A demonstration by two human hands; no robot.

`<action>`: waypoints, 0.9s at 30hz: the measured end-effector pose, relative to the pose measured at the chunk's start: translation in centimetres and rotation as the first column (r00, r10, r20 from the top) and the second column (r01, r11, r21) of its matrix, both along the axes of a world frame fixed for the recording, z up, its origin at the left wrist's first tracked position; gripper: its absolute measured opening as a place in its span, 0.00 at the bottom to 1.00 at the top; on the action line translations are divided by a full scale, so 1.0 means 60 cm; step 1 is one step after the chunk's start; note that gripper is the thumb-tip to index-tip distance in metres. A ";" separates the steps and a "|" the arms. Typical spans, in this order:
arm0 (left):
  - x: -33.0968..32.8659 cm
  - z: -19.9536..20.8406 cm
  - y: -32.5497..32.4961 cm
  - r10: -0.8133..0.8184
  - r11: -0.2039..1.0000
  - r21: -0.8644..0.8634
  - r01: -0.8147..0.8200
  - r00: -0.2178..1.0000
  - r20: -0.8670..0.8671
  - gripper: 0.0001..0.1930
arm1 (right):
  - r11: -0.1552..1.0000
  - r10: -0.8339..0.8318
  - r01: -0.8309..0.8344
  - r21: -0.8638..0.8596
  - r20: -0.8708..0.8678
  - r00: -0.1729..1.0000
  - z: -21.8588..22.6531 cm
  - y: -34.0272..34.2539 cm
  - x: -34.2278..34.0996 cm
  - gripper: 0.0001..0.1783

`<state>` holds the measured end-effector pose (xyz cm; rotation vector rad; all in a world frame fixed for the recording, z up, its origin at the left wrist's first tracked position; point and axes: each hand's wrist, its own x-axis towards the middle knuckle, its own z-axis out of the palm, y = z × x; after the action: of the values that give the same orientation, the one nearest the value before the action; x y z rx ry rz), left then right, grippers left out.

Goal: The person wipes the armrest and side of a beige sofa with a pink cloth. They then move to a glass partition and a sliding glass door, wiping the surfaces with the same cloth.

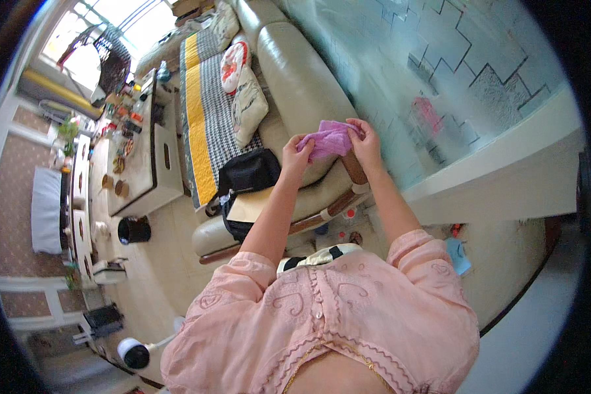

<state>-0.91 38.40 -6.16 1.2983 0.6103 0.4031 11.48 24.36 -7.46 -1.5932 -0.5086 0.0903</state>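
Observation:
A folded purple cloth [329, 140] is stretched between my two hands, in front of a patterned glass panel [400, 98]. My left hand [296, 156] pinches its left end between thumb and fingers. At the other end, my right hand [365, 140] grips the cloth's upper corner. Both arms reach forward over the arm of a pale leather sofa [305, 72]. A pink patch [428, 115] shows on the glass, to the right of my right hand.
A black bag [249, 172] and a tan envelope-like piece [248, 205] lie on the sofa's near end. Cushions [249, 108] rest along its back. To the left stand a cluttered coffee table [144, 174] and a black bin [134, 230]. A white ledge [492, 177] runs below the glass.

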 end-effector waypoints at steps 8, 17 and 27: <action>0.088 0.001 0.081 -0.043 0.859 0.511 -0.020 0.993 0.111 0.24 | 0.960 -0.198 0.233 -0.157 0.210 0.957 0.018 0.090 0.028 0.15; 0.142 -0.165 0.039 -0.100 0.398 0.888 0.231 0.973 -0.209 0.31 | 0.692 0.281 0.027 -0.721 0.304 0.910 -0.086 0.065 0.082 0.31; 0.245 -0.162 0.101 0.202 0.188 0.917 0.353 0.899 -0.388 0.27 | 0.583 0.338 0.139 -0.801 0.394 0.855 -0.086 0.055 0.051 0.34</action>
<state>13.80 44.45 -15.85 2.8033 0.6422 0.4259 14.53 27.65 -12.65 -2.5366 -1.1012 -0.0292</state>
